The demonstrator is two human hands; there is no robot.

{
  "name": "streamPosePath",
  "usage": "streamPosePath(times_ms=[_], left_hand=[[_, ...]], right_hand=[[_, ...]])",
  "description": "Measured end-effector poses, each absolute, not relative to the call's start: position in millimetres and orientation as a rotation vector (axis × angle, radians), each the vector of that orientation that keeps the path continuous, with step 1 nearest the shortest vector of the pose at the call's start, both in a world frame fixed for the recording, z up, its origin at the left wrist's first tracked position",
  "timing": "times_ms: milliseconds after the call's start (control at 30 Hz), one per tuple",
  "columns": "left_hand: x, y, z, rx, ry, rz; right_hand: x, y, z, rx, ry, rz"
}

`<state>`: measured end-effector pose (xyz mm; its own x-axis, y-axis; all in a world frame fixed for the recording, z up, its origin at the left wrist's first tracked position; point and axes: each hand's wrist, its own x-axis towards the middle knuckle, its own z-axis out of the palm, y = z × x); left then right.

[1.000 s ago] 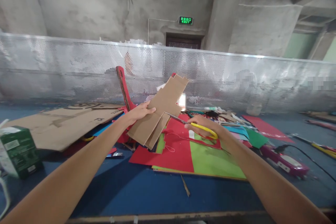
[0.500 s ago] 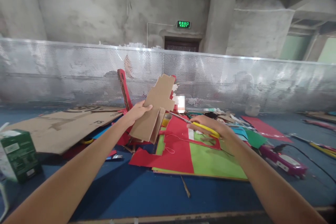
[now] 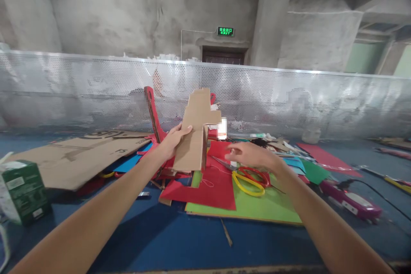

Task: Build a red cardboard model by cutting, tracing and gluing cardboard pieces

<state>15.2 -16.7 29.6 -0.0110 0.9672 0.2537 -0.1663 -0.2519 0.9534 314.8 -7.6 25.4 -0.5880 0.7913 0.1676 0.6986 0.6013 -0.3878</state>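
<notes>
Apparently mid-trimming, our left hand (image 3: 175, 140) grips notched brown cardboard (image 3: 199, 111) at twelve o'clock, our right hand (image 3: 250, 154) hangs loosely open above yellow-handled metal scissors (image 3: 235, 179) at one o'clock, and next likely calls for both hands.

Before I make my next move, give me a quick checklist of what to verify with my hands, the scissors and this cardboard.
1. Left hand gripping the cardboard piece: ok, thumb on its near face.
2. Right hand free of the yellow-handled scissors: ok, handles lie below it.
3. Scissor blades fully closed: cannot tell, too small.
4. Green sheet uncovered: not ok, the red sheet overlaps it.
5. Purple device away from both hands: ok, off to the right.
</notes>
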Motion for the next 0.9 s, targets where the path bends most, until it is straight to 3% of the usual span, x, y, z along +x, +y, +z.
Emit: streamPosePath(times_ms=[233, 500, 633, 767, 900], left_hand=[[54, -27, 19, 1.449, 0.730, 1.371], [27, -3, 18, 1.295, 0.898, 1.709], [15, 3, 15, 1.251, 1.103, 1.631], [19, 1, 12, 1.257, 1.145, 1.511], [24, 1, 12, 1.180, 1.194, 1.627]], right_hand=[[256, -9, 4, -0.500, -1.760, 0.967], [279, -11, 19, -0.619, -1.479, 1.350], [288, -7, 20, -0.578, -1.384, 1.539], [290, 0, 15, -0.694, -1.429, 1.550], [291, 5, 10, -0.738, -1.516, 1.460]])
